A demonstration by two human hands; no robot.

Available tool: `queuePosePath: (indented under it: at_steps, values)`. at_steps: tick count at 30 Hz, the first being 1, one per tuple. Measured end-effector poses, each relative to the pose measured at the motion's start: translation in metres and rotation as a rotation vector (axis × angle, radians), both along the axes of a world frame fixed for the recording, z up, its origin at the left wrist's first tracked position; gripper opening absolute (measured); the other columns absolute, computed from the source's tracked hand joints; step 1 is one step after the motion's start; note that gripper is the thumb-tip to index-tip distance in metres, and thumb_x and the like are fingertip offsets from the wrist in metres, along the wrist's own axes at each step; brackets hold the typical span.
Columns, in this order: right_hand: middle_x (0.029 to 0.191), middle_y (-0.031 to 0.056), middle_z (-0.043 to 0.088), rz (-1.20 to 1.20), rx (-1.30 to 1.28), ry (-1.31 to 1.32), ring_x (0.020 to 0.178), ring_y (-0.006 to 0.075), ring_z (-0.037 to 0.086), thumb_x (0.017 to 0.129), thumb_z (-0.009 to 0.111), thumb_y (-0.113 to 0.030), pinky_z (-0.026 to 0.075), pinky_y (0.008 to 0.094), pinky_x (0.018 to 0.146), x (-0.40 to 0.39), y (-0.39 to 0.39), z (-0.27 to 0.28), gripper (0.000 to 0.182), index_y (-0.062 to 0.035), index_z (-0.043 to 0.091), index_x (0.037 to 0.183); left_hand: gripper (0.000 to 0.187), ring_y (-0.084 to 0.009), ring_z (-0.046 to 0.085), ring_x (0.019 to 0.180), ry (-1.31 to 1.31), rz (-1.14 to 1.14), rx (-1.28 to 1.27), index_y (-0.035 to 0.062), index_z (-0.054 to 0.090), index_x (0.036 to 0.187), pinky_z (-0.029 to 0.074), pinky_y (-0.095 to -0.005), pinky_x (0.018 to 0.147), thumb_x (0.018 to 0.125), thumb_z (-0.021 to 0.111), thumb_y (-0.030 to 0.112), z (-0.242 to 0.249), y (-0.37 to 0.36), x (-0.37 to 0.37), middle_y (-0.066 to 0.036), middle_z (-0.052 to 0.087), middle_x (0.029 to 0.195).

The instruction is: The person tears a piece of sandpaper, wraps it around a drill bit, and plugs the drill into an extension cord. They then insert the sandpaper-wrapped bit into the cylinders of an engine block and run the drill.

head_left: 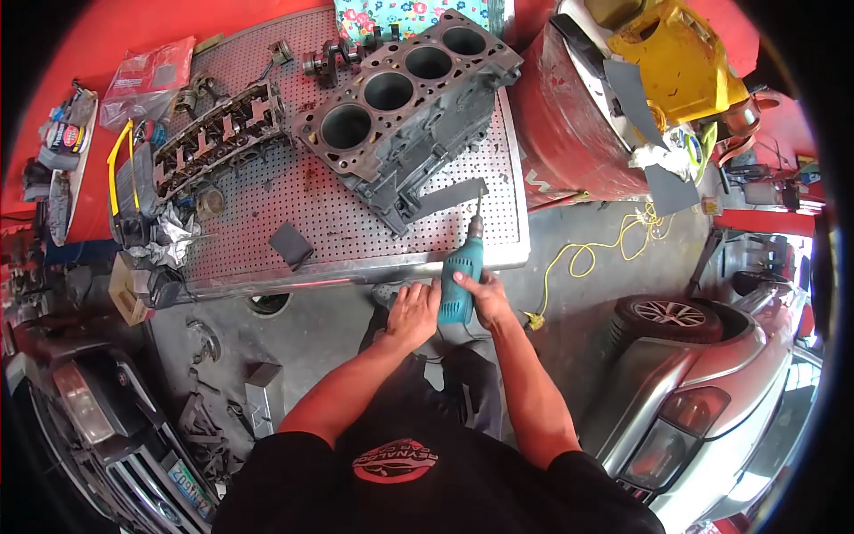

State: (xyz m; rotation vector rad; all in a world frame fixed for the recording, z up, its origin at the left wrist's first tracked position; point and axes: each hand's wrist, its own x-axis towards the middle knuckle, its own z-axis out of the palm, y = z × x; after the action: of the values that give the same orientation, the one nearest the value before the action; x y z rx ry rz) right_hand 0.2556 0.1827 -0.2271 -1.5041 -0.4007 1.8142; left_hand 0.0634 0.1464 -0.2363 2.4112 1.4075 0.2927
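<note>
I wear a black T-shirt [445, 498] with short sleeves that end above my elbows. On its chest sits a rounded print [396, 461], reddish with pale parts, showing a car outline and lettering that reads "REYNALDO" and "CAR CA", the rest unclear. My trousers [471, 369] are dark, greyish in places. My left hand [413, 313] and right hand [487, 301] are bare.

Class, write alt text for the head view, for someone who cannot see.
A person's left hand and right hand are on a teal drill at a perforated metal workbench, its tip by a dark strip beside an engine block with four bores. A dark car stands left, a silver one right.
</note>
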Motion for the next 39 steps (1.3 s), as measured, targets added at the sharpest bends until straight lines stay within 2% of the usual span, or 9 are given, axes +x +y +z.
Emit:
queuePosePath:
  at_steps: [8,13,16,20,28,32,34,36,39]
  values:
    - [0.117,0.0097,0.067,0.02,0.101,-0.007,0.107,0.0197,0.064,0.081,0.085,-0.008,0.053,0.0362,0.096,0.014,-0.039,0.046,0.06,0.0006,0.053,0.131,0.11,-0.0416,0.028,0.149,-0.136,0.027,-0.535,0.007,0.017,0.16,0.025,-0.0694,0.114,0.073,0.082,0.025,0.061,-0.013,0.001,-0.023,0.032,0.159]
    - [0.113,0.0089,0.067,0.235,0.101,-0.155,0.105,0.0171,0.063,0.075,0.09,-0.009,0.054,0.0343,0.092,0.047,-0.038,0.09,0.069,-0.0008,0.053,0.132,0.111,-0.035,0.046,0.139,-0.999,0.282,-0.996,-0.0031,0.022,0.156,0.037,-0.0431,0.115,0.076,0.088,0.037,0.075,0.024,0.03,-0.03,0.045,0.149]
    - [0.112,0.0085,0.065,0.316,0.155,-0.146,0.102,0.0163,0.062,0.075,0.09,-0.011,0.054,0.0332,0.088,0.06,-0.035,0.107,0.07,-0.0011,0.051,0.132,0.075,-0.0189,0.06,0.111,-1.049,0.172,-1.144,-0.0006,0.046,0.138,0.05,-0.0355,0.098,0.082,0.086,0.028,0.086,0.063,0.072,-0.013,0.062,0.12]
    - [0.12,0.0076,0.056,0.176,0.194,0.0,0.115,0.0176,0.054,0.084,0.082,-0.018,0.044,0.0368,0.101,0.11,-0.033,0.093,0.057,-0.0048,0.046,0.125,0.069,-0.0199,0.062,0.107,-0.829,0.144,-0.853,-0.0012,0.048,0.132,0.051,-0.0365,0.095,0.08,0.086,0.023,0.11,0.082,0.114,-0.011,0.062,0.114]
    - [0.129,0.0097,0.057,-0.018,0.215,0.059,0.123,0.0222,0.054,0.077,0.081,-0.03,0.044,0.0392,0.105,0.146,-0.014,0.136,0.087,-0.0069,0.036,0.148,0.1,-0.0253,0.055,0.124,-1.314,0.151,-1.247,-0.0046,0.028,0.15,0.044,-0.04,0.108,0.075,0.09,0.019,0.133,0.112,0.186,-0.016,0.057,0.129]
    - [0.119,0.0157,0.063,-0.162,0.126,0.072,0.105,0.0293,0.067,0.078,0.075,-0.029,0.055,0.0412,0.092,0.145,-0.032,0.117,0.08,-0.0041,0.04,0.145,0.097,-0.028,0.049,0.133,-0.936,-0.233,-1.378,-0.0023,0.033,0.155,0.039,-0.0379,0.113,0.08,0.088,0.024,0.107,0.142,0.148,-0.018,0.053,0.145]
    - [0.117,0.0193,0.063,-0.276,0.1,0.035,0.097,0.0332,0.07,0.076,0.075,-0.033,0.057,0.0439,0.087,0.122,-0.032,0.158,0.081,-0.0036,0.04,0.143,0.085,-0.0259,0.055,0.129,-0.852,0.138,-1.53,-0.003,0.047,0.146,0.045,-0.0363,0.105,0.081,0.086,0.033,0.078,0.178,0.116,-0.016,0.058,0.142]
    - [0.118,0.0216,0.064,-0.309,0.095,0.009,0.105,0.0348,0.068,0.077,0.074,-0.03,0.055,0.0442,0.09,0.112,-0.046,0.167,0.076,0.0002,0.042,0.139,0.076,-0.0306,0.062,0.122,-0.184,0.151,-0.484,0.002,0.055,0.139,0.053,-0.0456,0.093,0.081,0.083,0.043,-0.021,0.191,0.096,-0.022,0.065,0.13]
    - [0.116,0.0212,0.067,-0.314,0.089,-0.141,0.118,0.033,0.064,0.078,0.074,-0.027,0.049,0.0445,0.1,0.1,-0.069,0.17,0.072,0.0002,0.043,0.138,0.071,-0.0367,0.053,0.123,0.223,0.247,-0.361,0.0051,0.054,0.135,0.047,-0.0492,0.101,0.081,0.082,0.042,-0.017,0.23,0.094,-0.019,0.06,0.131]
